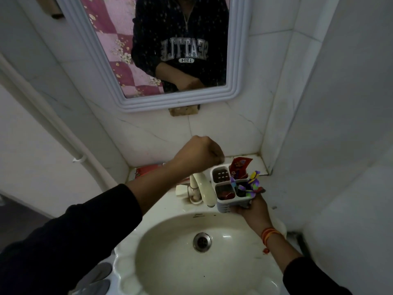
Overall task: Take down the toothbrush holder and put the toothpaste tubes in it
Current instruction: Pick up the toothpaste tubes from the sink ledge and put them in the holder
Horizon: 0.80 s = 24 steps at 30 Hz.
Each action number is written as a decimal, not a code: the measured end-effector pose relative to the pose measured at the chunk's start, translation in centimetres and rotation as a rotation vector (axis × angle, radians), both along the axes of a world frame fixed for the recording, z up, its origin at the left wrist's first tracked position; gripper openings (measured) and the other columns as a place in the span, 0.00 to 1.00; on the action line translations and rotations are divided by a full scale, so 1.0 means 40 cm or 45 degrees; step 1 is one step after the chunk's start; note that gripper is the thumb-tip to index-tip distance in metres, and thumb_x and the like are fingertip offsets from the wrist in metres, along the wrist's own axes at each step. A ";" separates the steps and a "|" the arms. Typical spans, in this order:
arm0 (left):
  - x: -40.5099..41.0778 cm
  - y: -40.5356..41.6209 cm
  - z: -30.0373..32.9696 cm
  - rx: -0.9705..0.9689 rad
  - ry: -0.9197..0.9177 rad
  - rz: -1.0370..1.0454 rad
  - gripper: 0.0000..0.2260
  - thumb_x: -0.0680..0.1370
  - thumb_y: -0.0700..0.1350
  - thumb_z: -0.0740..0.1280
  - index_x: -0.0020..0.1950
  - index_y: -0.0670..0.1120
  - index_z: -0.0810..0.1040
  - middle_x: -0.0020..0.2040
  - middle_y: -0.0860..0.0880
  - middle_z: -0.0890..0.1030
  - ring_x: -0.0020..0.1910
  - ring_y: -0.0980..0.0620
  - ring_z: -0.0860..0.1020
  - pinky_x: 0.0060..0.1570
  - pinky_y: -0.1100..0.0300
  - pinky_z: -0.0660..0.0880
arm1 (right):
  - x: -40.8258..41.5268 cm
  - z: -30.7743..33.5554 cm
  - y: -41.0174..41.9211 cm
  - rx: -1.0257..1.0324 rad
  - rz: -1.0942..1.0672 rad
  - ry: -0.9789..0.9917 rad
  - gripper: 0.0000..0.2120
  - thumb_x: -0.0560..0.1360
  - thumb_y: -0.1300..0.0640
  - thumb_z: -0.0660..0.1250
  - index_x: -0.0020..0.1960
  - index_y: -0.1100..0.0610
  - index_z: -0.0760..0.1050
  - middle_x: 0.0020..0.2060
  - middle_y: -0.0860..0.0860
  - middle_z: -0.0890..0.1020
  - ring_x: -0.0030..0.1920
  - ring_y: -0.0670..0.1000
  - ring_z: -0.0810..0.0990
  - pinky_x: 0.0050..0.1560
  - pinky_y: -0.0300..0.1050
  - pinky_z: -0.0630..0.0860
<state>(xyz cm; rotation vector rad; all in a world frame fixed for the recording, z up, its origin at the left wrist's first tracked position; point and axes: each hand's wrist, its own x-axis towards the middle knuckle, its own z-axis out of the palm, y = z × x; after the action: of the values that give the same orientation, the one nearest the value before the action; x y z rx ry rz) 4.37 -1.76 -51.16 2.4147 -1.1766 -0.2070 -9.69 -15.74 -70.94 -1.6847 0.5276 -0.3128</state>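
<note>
Low over the sink [127, 267], my right hand [253, 206] cups the toothbrush holder [228, 188] from below, beside the tap [204, 189]. Left hand [200, 153], fisted, hovers just up-left; whether it grips anything, I cannot tell. One red toothpaste tube [241, 165] stands upright inside.

Hands: 2
Toothbrush holder [230, 189]: 1, with 4 compartments
Red toothpaste tube [241, 166]: 1
Sink [170, 262]: 1
Tap [204, 189]: 1
Mirror [170, 47]: 1

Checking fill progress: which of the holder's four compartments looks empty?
The far-left compartment of the toothbrush holder: only its slotted floor shows. The red tube fills the far-right one, and both near ones hold items.
</note>
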 end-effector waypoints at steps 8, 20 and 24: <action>0.197 0.108 -0.216 0.574 0.027 0.256 0.14 0.78 0.47 0.70 0.60 0.42 0.84 0.62 0.43 0.83 0.60 0.43 0.81 0.62 0.56 0.76 | -0.002 0.004 -0.003 -0.068 0.011 0.017 0.34 0.58 0.66 0.83 0.62 0.57 0.76 0.54 0.47 0.83 0.51 0.30 0.79 0.47 0.21 0.74; 0.249 0.123 -0.383 0.451 0.042 0.298 0.17 0.83 0.48 0.61 0.69 0.44 0.74 0.58 0.39 0.79 0.60 0.39 0.76 0.54 0.51 0.76 | 0.007 -0.005 -0.008 -0.177 0.001 0.008 0.28 0.61 0.67 0.82 0.59 0.58 0.78 0.49 0.42 0.83 0.49 0.27 0.78 0.46 0.19 0.72; 0.226 0.106 -0.264 -0.056 0.086 0.482 0.13 0.78 0.48 0.69 0.59 0.43 0.78 0.53 0.43 0.82 0.51 0.43 0.82 0.52 0.50 0.81 | 0.005 -0.001 -0.007 -0.164 0.000 0.016 0.27 0.62 0.68 0.81 0.59 0.57 0.78 0.51 0.43 0.83 0.49 0.28 0.79 0.45 0.20 0.73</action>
<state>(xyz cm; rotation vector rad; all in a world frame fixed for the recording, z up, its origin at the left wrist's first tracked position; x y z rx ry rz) 13.42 2.48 -61.72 2.5131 -0.6696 -0.1400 -9.47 -16.01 -70.99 -1.8125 0.5262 -0.3422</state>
